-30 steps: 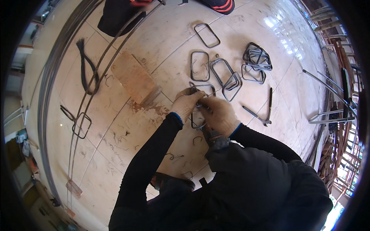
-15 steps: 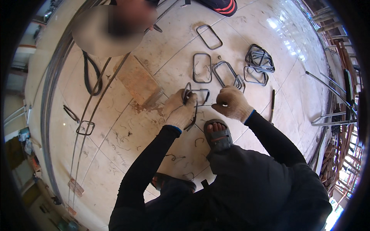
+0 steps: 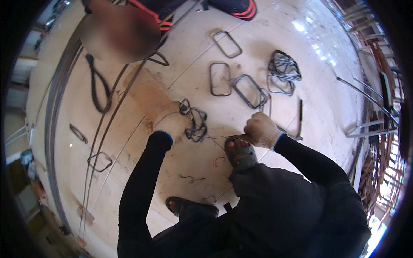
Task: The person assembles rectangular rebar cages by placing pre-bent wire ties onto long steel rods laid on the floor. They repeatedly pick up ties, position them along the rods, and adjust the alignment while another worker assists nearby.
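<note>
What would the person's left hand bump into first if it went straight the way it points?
Beyond the bent metal loops at its fingers, the left hand has floor tiles, then probably the farthest rectangular loop; height is unclear, so it might pass above.

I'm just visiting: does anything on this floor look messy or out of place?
Yes, a little: thin, bent wire scraps lie strewn on the tiles near the person's sandalled feet, looking like stray litter, unlike the regular rectangular frames. Nothing looks clearly broken.
</note>
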Demonstrator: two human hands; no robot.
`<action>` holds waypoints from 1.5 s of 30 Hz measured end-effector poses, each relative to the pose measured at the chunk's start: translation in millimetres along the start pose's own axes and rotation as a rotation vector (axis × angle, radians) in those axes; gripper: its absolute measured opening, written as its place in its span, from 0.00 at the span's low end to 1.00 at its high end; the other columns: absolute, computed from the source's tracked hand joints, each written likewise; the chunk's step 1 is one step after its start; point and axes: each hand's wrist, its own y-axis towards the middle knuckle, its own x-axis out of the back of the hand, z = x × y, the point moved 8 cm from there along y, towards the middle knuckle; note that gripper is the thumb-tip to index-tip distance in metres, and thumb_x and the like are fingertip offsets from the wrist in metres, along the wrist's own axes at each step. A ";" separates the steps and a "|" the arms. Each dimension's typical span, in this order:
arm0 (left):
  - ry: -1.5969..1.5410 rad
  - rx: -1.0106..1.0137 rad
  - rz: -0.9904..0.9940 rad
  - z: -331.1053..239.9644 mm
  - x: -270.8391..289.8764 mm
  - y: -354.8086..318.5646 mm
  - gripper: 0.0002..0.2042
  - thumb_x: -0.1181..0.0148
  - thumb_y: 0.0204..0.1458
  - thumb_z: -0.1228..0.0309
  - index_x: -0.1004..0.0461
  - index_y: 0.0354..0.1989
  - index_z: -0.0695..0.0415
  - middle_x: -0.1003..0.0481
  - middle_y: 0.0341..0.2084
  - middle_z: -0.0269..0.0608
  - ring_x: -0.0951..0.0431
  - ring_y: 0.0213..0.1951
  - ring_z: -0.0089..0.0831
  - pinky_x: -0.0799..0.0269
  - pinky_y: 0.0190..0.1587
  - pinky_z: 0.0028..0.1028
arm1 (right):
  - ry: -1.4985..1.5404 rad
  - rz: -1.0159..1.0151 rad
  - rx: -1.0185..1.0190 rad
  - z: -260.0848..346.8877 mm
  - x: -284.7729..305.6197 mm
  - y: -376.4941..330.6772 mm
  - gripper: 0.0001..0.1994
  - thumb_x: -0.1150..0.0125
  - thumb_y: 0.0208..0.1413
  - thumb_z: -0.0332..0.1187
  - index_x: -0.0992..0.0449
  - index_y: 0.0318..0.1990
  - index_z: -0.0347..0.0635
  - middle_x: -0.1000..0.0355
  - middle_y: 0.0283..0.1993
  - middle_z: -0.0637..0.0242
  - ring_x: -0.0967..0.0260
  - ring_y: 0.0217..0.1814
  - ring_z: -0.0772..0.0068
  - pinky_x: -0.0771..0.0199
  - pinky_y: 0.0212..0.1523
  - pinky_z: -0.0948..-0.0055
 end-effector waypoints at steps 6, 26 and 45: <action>0.293 -0.216 0.231 61.1 -41.8 -20.0 0.22 0.45 0.62 0.56 0.26 0.56 0.59 0.18 0.44 0.60 0.18 0.49 0.57 0.25 0.53 0.48 | 0.414 -0.571 0.024 -27.7 60.0 -35.8 0.11 0.23 0.46 0.30 0.24 0.21 0.42 0.28 0.25 0.63 0.29 0.34 0.51 0.30 0.36 0.55; -1.073 -0.077 -0.013 -20.6 -29.3 -44.6 0.13 0.44 0.70 0.66 0.21 0.53 0.61 0.18 0.45 0.38 0.18 0.46 0.28 0.22 0.50 0.27 | 0.288 -0.245 -0.723 -78.7 -31.7 -48.6 0.18 0.23 0.46 0.42 0.17 0.42 0.41 0.20 0.43 0.55 0.23 0.51 0.48 0.23 0.54 0.53; -0.785 0.054 -0.143 -2.8 -27.8 -55.9 0.14 0.48 0.74 0.65 0.20 0.52 0.61 0.21 0.30 0.31 0.23 0.32 0.19 0.26 0.37 0.22 | 1.505 -0.343 -0.841 -70.3 -53.9 -43.5 0.07 0.47 0.52 0.22 0.28 0.40 0.34 0.27 0.37 0.62 0.28 0.39 0.71 0.23 0.47 0.70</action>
